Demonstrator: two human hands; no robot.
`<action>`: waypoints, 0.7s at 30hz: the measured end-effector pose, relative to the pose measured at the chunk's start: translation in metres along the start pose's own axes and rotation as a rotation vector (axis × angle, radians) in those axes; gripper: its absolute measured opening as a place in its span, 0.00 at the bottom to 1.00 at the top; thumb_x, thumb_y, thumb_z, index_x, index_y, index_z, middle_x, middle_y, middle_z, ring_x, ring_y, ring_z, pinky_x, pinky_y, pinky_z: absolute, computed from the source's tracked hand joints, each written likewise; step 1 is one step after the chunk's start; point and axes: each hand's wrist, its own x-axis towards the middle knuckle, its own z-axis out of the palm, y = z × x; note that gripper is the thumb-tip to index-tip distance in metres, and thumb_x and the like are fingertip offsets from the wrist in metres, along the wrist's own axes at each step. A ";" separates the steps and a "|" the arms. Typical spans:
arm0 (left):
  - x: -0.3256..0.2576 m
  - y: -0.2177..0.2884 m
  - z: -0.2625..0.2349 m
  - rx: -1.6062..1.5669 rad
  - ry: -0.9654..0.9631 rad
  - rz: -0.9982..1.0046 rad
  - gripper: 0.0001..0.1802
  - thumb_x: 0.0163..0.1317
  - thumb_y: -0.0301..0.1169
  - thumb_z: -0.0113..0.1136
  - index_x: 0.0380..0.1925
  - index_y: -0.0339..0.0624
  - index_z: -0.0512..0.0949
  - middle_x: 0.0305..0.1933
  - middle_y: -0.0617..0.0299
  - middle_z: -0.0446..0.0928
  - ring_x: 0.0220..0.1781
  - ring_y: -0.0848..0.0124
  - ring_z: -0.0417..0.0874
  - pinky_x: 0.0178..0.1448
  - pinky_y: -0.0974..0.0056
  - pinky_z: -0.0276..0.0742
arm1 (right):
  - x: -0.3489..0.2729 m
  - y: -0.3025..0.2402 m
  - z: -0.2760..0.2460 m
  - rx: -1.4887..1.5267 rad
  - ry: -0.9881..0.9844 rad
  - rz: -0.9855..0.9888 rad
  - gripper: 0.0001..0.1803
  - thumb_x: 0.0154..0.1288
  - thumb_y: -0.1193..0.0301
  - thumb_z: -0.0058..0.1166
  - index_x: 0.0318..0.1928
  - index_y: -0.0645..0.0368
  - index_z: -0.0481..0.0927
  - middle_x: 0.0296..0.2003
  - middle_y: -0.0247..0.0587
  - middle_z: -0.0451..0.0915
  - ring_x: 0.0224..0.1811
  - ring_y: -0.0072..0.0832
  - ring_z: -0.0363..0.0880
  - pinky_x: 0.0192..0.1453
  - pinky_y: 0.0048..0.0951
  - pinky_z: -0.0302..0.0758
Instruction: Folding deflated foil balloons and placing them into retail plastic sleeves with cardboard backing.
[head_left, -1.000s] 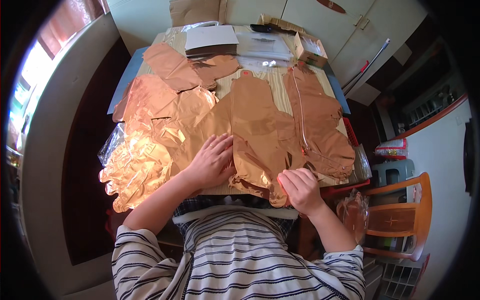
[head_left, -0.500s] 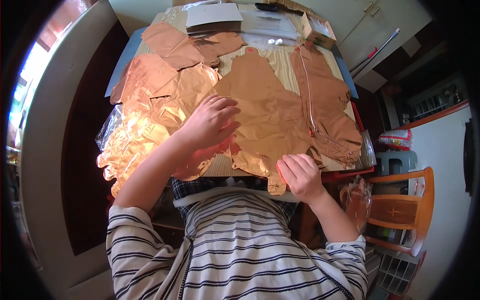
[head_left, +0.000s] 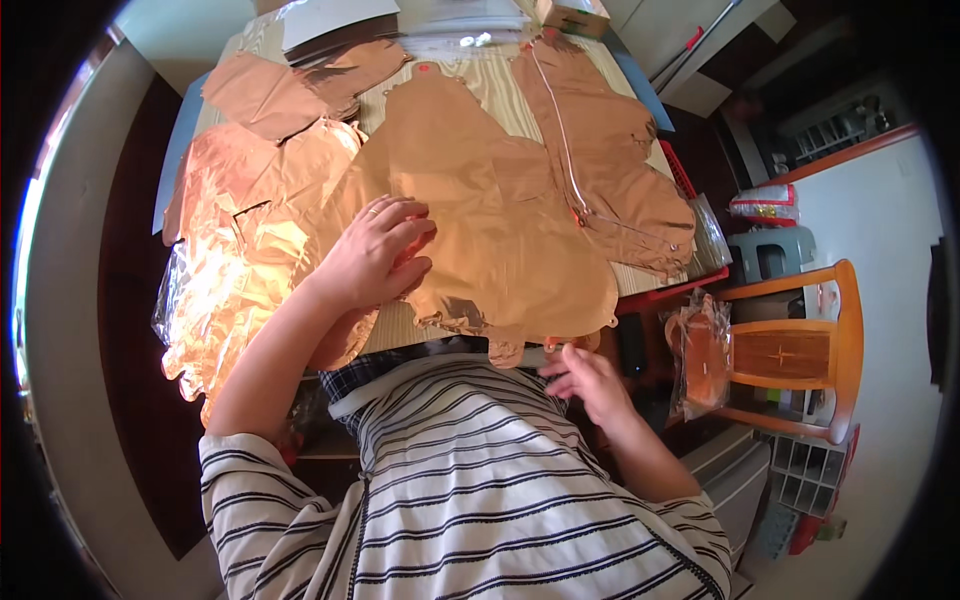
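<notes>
- No words or numbers legible
- Red-and-white package (head_left: 765,207): any print too small to tell
- Copper foil sheet (head_left: 480,240): the red spot (head_left: 424,68) at its top is too small to read

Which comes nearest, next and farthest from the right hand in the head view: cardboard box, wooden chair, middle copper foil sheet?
1. Middle copper foil sheet: its near edge beside the right hand.
2. Wooden chair: off to the right.
3. Cardboard box: far ahead, at the picture's top.

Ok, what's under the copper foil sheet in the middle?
Wood-grain tabletop shows beside its upper end; anything directly under the foil sheet is covered and can't be seen.
</notes>
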 end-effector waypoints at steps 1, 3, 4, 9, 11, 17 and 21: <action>0.002 0.000 -0.001 0.003 -0.008 0.005 0.25 0.55 0.31 0.68 0.54 0.37 0.78 0.60 0.45 0.75 0.64 0.43 0.75 0.69 0.46 0.70 | 0.003 0.000 0.011 0.186 -0.004 0.000 0.19 0.73 0.54 0.59 0.46 0.59 0.83 0.33 0.42 0.87 0.29 0.28 0.86 0.32 0.28 0.78; 0.007 0.000 0.000 -0.023 0.009 0.026 0.25 0.56 0.32 0.68 0.54 0.37 0.78 0.60 0.45 0.76 0.64 0.43 0.75 0.69 0.46 0.70 | 0.007 -0.003 0.034 0.555 -0.015 0.000 0.19 0.74 0.54 0.59 0.48 0.57 0.81 0.37 0.43 0.87 0.29 0.28 0.86 0.32 0.25 0.78; 0.010 0.000 0.000 -0.033 0.020 0.035 0.25 0.56 0.33 0.68 0.54 0.37 0.78 0.60 0.45 0.76 0.64 0.43 0.75 0.69 0.46 0.70 | 0.010 -0.004 0.040 0.525 0.020 -0.048 0.18 0.74 0.54 0.59 0.47 0.58 0.81 0.37 0.43 0.87 0.29 0.27 0.86 0.31 0.24 0.78; 0.015 0.001 0.014 -0.008 0.009 0.067 0.26 0.56 0.34 0.69 0.54 0.36 0.77 0.61 0.45 0.74 0.66 0.44 0.74 0.69 0.46 0.70 | -0.001 -0.020 0.061 0.251 0.110 -0.266 0.18 0.74 0.58 0.60 0.47 0.63 0.81 0.36 0.41 0.87 0.28 0.24 0.86 0.30 0.20 0.76; 0.013 0.005 0.015 -0.009 -0.006 0.070 0.26 0.56 0.35 0.69 0.54 0.36 0.77 0.61 0.45 0.74 0.66 0.44 0.73 0.68 0.47 0.70 | -0.010 -0.022 0.059 0.063 0.088 -0.364 0.20 0.74 0.59 0.59 0.48 0.67 0.81 0.35 0.39 0.87 0.28 0.23 0.86 0.30 0.18 0.75; 0.009 0.009 0.015 -0.035 -0.003 0.060 0.27 0.55 0.34 0.69 0.55 0.36 0.77 0.61 0.45 0.74 0.66 0.44 0.73 0.69 0.46 0.69 | 0.003 -0.040 0.047 0.058 0.152 -0.346 0.22 0.75 0.56 0.58 0.44 0.67 0.82 0.32 0.35 0.85 0.25 0.23 0.86 0.26 0.18 0.73; 0.008 0.009 0.017 -0.011 0.004 0.050 0.27 0.56 0.34 0.69 0.55 0.37 0.77 0.61 0.45 0.74 0.66 0.43 0.73 0.71 0.45 0.68 | 0.007 -0.047 0.048 -0.057 0.235 -0.424 0.16 0.75 0.62 0.57 0.41 0.66 0.84 0.29 0.35 0.85 0.22 0.20 0.83 0.22 0.17 0.71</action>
